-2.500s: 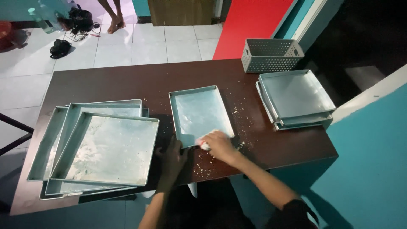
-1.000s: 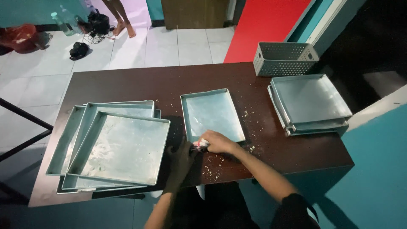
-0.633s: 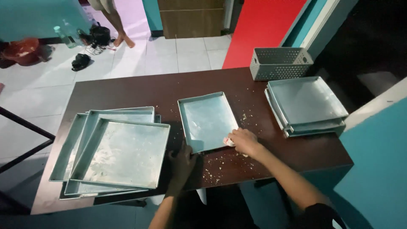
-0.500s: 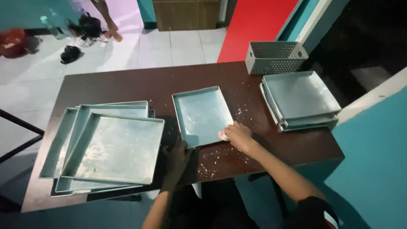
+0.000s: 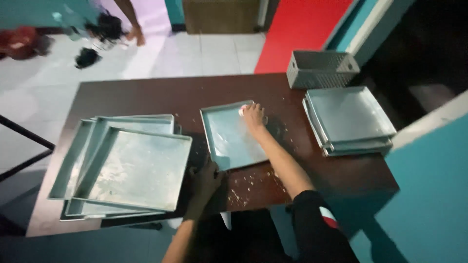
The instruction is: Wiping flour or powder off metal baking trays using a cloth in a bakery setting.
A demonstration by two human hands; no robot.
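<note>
My right hand (image 5: 253, 117) rests at the far right corner of the small metal tray (image 5: 231, 137), fingers closed on a small pale wad (image 5: 241, 111) pressed against the tray's inside. My left hand (image 5: 204, 180) lies at the tray's near left corner, fingers curled against its edge. The tray sits mid-worktop (image 5: 146, 95), between a stack of large trays (image 5: 124, 168) and another stack (image 5: 348, 119); crumbs (image 5: 243, 182) lie near.

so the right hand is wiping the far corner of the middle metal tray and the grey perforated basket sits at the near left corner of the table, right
Not quite. The right hand is at the far corner of the middle square metal tray, but the grey perforated basket sits at the far right corner of the dark brown wooden table, behind the right-hand stack of metal trays. The head view shows this.
</note>
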